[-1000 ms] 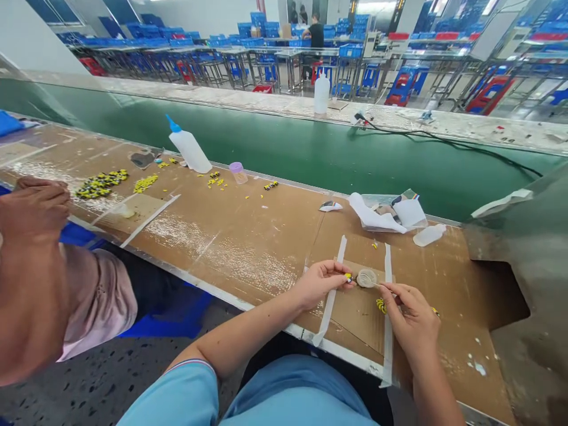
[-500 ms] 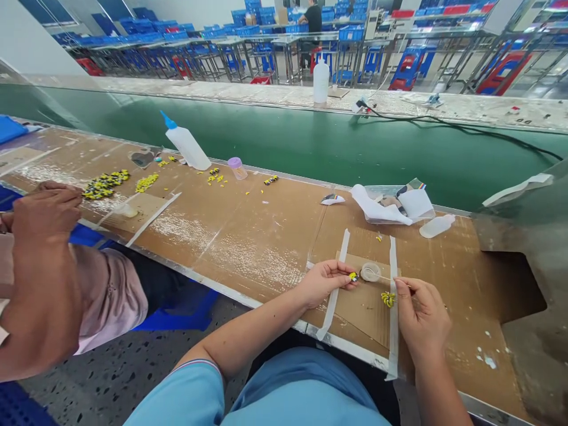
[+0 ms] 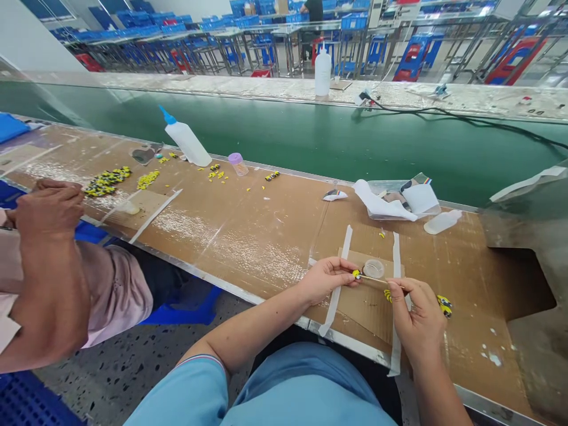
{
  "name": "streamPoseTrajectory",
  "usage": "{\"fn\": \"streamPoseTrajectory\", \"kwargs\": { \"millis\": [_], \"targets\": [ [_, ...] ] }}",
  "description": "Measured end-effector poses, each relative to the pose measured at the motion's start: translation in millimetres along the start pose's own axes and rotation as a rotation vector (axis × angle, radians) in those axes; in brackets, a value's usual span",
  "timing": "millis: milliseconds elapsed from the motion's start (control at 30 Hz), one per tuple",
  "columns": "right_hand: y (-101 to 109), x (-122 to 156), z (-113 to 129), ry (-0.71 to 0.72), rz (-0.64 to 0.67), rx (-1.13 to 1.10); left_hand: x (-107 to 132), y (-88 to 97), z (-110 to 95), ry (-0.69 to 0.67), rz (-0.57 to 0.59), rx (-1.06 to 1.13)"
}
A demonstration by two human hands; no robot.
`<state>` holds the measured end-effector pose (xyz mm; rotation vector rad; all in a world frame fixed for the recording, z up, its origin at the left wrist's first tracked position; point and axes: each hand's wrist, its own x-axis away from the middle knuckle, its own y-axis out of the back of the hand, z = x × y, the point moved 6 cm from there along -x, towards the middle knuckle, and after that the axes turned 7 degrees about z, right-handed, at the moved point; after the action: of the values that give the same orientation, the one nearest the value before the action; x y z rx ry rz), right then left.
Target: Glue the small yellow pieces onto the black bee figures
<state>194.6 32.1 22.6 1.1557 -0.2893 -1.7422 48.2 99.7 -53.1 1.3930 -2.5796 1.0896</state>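
Observation:
Between the fingertips of my left hand point(image 3: 326, 280) is a small yellow-and-black piece point(image 3: 356, 274), its exact kind too small to make out. My right hand point(image 3: 417, 313) pinches a thin stick point(image 3: 375, 278), whose tip touches or nearly touches that piece. Just behind the stick sits a small round clear dish point(image 3: 373, 268) on a taped cardboard sheet point(image 3: 366, 313). Small yellow curved pieces point(image 3: 387, 295) lie beside my right fingers, partly hidden by them. More yellow-and-black pieces point(image 3: 444, 306) rest to the right of that hand.
A co-worker's hands point(image 3: 53, 204) are at the left, near a pile of yellow-and-black pieces point(image 3: 107, 181). Along the back edge stand a tilted white bottle point(image 3: 189, 142), a purple-lidded jar point(image 3: 238, 164) and a plastic tray with white paper point(image 3: 393, 201). A small bottle point(image 3: 442, 222) lies at right.
The stick's tip has moved left from the round dish to the piece in my left hand. My right hand has shifted slightly left, uncovering pieces on its right.

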Motion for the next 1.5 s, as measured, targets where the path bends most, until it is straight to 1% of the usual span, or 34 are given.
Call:
{"fn": "streamPoseTrajectory", "kwargs": {
  "millis": [133,300,433,533,633,700,800,1000,1067,1167,1267,1333,1500],
  "targets": [
    [0,1,3,0.013,-0.001,0.029,0,0.1,0,-0.013,-0.001,-0.012],
    [0,1,15,0.159,0.008,0.069,1,1.2,1,-0.025,-0.025,-0.041],
    [-1,2,9,0.083,-0.014,0.098,2,0.9,0,-0.030,-0.013,-0.077],
    [0,4,4,0.041,-0.011,0.081,2,-0.1,-1,-0.036,-0.008,-0.084],
    [7,3,-1,0.012,-0.023,0.098,2,-1.0,-2,-0.038,-0.003,-0.077],
    [12,1,-4,0.015,-0.037,0.146,2,-1.0,-2,-0.031,0.001,-0.078],
    [14,-4,-5,0.056,-0.020,0.194,2,0.0,-2,-0.030,0.002,-0.087],
    [8,-8,-10,0.042,0.007,0.239,1,-0.1,-1,-0.039,0.009,-0.082],
    [6,-7,-10,0.051,0.024,0.234,1,-0.6,-1,-0.036,0.008,-0.077],
    [8,-4,-10,0.044,-0.009,0.215,1,-0.8,-2,-0.036,-0.003,-0.055],
    [13,-1,-10,-0.042,-0.053,0.154,1,-0.8,-1,-0.030,-0.010,-0.036],
    [14,-1,-9,-0.091,-0.053,0.099,1,-0.5,-1,-0.026,-0.011,-0.036],
    [7,0,-3,-0.051,-0.010,0.072,0,0.9,1,-0.034,-0.003,-0.051]
  ]
}}
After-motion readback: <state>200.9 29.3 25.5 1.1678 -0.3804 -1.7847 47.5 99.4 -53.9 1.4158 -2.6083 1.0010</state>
